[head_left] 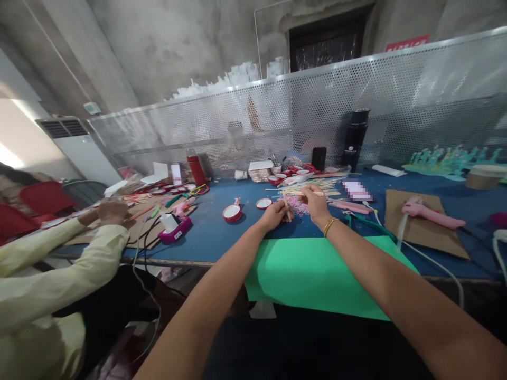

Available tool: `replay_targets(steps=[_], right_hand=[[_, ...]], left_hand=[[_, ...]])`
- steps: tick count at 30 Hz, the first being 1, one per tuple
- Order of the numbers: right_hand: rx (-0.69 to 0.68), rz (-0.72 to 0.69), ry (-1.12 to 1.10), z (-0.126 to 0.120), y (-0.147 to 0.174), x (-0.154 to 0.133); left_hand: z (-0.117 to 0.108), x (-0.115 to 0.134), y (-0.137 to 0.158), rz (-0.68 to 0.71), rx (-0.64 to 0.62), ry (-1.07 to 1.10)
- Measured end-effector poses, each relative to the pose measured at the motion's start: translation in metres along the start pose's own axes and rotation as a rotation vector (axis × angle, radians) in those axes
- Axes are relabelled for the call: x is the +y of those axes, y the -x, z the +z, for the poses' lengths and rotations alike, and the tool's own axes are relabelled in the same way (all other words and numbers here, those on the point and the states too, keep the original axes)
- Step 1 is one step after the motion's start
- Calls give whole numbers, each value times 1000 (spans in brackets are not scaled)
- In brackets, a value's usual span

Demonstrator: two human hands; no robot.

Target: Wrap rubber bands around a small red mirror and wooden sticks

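Note:
My left hand [276, 215] is closed on a flat wooden stick [287, 205], held nearly upright above the blue table. To its right, my right hand [316, 205], with a gold bracelet [329, 227] at the wrist, pinches a slim pale stick [312, 193] lying roughly level and pointing toward the wooden stick. Its exact kind is too small to tell. Behind and between the hands lies a heap of small pink and purple loops [300, 206]. A bright green sheet [317, 269] hangs over the table's front edge under my forearms.
Small red-rimmed round trays [232, 213] stand on the left. Many thin wooden sticks [327, 186] lie behind my hands. On cardboard [431, 232] to the right rests a pink glue gun [433, 211] with a cord. A co-worker's yellow sleeves [99, 253] and a purple power strip [176, 230] are at left.

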State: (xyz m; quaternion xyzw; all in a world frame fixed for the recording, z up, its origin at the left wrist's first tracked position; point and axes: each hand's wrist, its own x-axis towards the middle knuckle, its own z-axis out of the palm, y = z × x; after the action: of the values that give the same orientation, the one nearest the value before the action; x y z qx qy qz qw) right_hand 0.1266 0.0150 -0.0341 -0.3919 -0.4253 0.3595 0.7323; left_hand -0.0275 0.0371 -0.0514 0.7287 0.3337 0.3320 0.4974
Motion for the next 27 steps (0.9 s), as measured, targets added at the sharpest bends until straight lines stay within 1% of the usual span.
replay_targets(steps=[9, 16, 22, 24, 27], right_hand=[[-19, 10, 4, -1, 3, 0], [-99, 3, -6, 1, 9, -4], [-133, -15, 41, 3, 7, 1], [-114, -16, 74, 2, 4, 2], [0, -35, 88, -2, -1, 2]], left_hand=[[1, 1, -1, -14, 8, -13], [1, 2, -1, -3, 0, -8], [1, 0, -3, -2, -3, 14], [0, -1, -4, -4, -6, 30], [-1, -4, -7, -1, -1, 43]])
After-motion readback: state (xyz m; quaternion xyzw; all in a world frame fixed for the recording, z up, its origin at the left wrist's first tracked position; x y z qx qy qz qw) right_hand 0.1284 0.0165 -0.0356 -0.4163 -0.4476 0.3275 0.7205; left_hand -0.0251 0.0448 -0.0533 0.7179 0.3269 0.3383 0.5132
